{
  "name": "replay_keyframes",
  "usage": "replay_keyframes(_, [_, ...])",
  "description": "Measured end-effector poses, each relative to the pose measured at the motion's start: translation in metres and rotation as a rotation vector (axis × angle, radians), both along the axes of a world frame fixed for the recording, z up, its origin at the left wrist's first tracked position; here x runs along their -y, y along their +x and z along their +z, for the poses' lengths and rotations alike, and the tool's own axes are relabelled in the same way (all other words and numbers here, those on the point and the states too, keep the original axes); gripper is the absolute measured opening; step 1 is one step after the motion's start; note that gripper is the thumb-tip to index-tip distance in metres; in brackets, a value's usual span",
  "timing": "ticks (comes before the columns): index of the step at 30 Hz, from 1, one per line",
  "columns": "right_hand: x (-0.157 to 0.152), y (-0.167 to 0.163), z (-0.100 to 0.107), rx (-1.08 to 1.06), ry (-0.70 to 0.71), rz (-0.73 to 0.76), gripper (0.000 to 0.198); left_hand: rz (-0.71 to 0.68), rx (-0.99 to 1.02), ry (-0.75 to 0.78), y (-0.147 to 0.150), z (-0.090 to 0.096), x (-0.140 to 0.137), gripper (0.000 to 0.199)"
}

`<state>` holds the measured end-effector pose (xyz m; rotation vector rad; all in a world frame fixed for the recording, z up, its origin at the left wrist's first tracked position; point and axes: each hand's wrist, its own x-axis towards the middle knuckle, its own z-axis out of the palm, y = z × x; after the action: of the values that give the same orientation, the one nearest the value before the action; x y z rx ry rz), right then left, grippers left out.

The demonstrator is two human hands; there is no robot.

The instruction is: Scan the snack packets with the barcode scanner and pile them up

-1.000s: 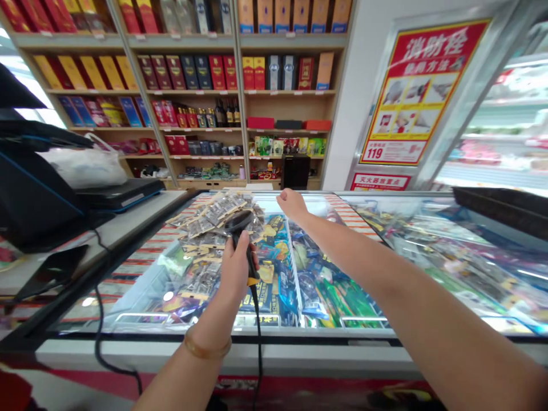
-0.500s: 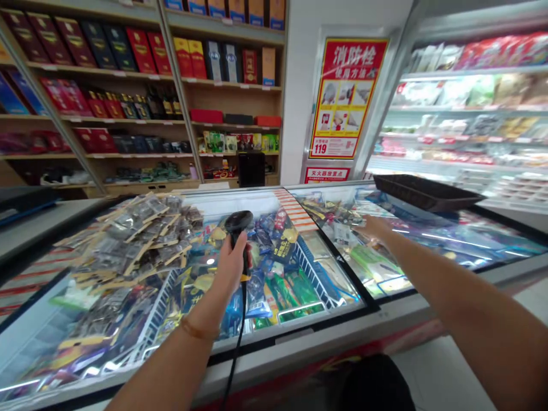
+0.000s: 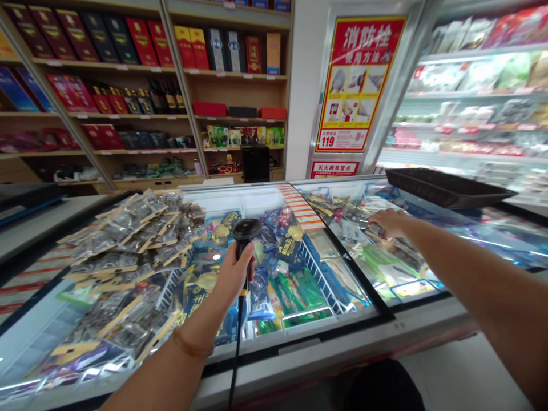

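Observation:
My left hand (image 3: pixel 237 268) is wrapped round the grip of a black handheld barcode scanner (image 3: pixel 247 229), held upright above the glass top of a chest freezer. Its black cable hangs down past the freezer's front edge. Further right, my right hand (image 3: pixel 389 221) reaches over the freezer with bent fingers closed on a small see-through packet (image 3: pixel 375 229) with dark contents. Several similar small packets (image 3: pixel 338 206) lie just left of this hand. A large heap of clear packets with tan card strips (image 3: pixel 141 228) spreads over the glass to the left of the scanner.
Bagged frozen goods (image 3: pixel 295 285) show in wire baskets beneath the glass. A black tray (image 3: pixel 445 187) stands on the right part of the freezer. Shelves of boxed bottles (image 3: pixel 145 41) rise behind, beside a red wall poster (image 3: pixel 362 83) and a lit display fridge (image 3: pixel 475 94).
My right hand has shifted slightly right, and a small packet now shows at its fingers. My left hand still holds the scanner, which has turned a little. The whole view has shifted slightly.

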<state>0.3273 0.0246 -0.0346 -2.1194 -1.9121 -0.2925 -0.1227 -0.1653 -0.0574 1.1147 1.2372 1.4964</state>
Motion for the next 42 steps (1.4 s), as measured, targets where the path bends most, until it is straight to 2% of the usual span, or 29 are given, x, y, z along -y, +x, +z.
replay_keyframes(2, [-0.003, -0.003, 0.009, 0.169, -0.203, 0.131, 0.019, -0.005, -0.006, 0.008, 0.0, 0.0, 0.0, 0.056])
replay_keyframes(3, [-0.005, -0.004, 0.013, 0.241, -0.246, 0.164, 0.018, -0.008, -0.007, 0.006, 0.0, 0.0, 0.001, 0.056])
replay_keyframes(5, [-0.008, -0.01, 0.022, 0.295, -0.214, 0.167, 0.014, -0.016, -0.002, 0.001, 0.001, 0.0, 0.001, 0.055])
replay_keyframes(7, [-0.012, -0.022, 0.028, 0.232, -0.195, 0.148, 0.013, -0.019, 0.007, -0.001, 0.001, -0.002, 0.0, 0.055])
replay_keyframes(8, [-0.015, -0.031, 0.029, 0.151, -0.176, 0.133, 0.012, -0.015, 0.012, 0.0, 0.0, -0.003, -0.001, 0.055])
replay_keyframes(10, [-0.022, -0.057, 0.029, -0.141, -0.065, 0.107, 0.01, -0.008, 0.019, 0.001, 0.0, -0.005, -0.003, 0.056])
replay_keyframes(12, [-0.03, -0.093, 0.024, -0.476, 0.092, 0.132, 0.012, -0.008, 0.027, 0.003, -0.001, -0.007, -0.004, 0.057])
replay_keyframes(14, [-0.035, -0.138, 0.014, -0.663, 0.135, 0.2, 0.017, -0.013, 0.039, 0.008, -0.001, -0.008, -0.005, 0.057])
replay_keyframes(16, [-0.036, -0.187, 0.002, -1.108, 0.069, 0.349, 0.028, -0.017, 0.051, 0.017, -0.001, -0.008, -0.004, 0.058])
replay_keyframes(18, [-0.032, -0.233, -0.012, -1.412, -0.055, 0.488, 0.04, -0.031, 0.055, 0.024, -0.001, -0.006, -0.003, 0.058])
replay_keyframes(20, [-0.025, -0.269, -0.026, -1.644, -0.13, 0.572, 0.044, -0.045, 0.051, 0.02, -0.001, -0.004, -0.001, 0.058])
replay_keyframes(22, [-0.018, -0.291, -0.039, -1.762, -0.171, 0.61, 0.045, -0.056, 0.042, 0.01, -0.001, -0.002, -0.001, 0.058])
replay_keyframes(25, [-0.011, -0.301, -0.051, -1.76, -0.187, 0.677, 0.047, -0.097, 0.013, -0.006, -0.002, 0.001, 0.0, 0.056])
replay_keyframes(29, [-0.009, -0.297, -0.053, -1.717, -0.188, 0.727, 0.051, -0.183, -0.057, -0.045, 0.001, 0.001, 0.003, 0.054])
replay_keyframes(34, [-0.009, -0.298, -0.052, -1.77, -0.174, 0.713, 0.056, -0.26, -0.12, -0.06, 0.006, -0.004, 0.007, 0.054])
replay_keyframes(42, [-0.011, -0.3, -0.054, -1.727, -0.14, 0.664, 0.057, -0.259, -0.094, -0.063, 0.006, -0.004, 0.005, 0.059])
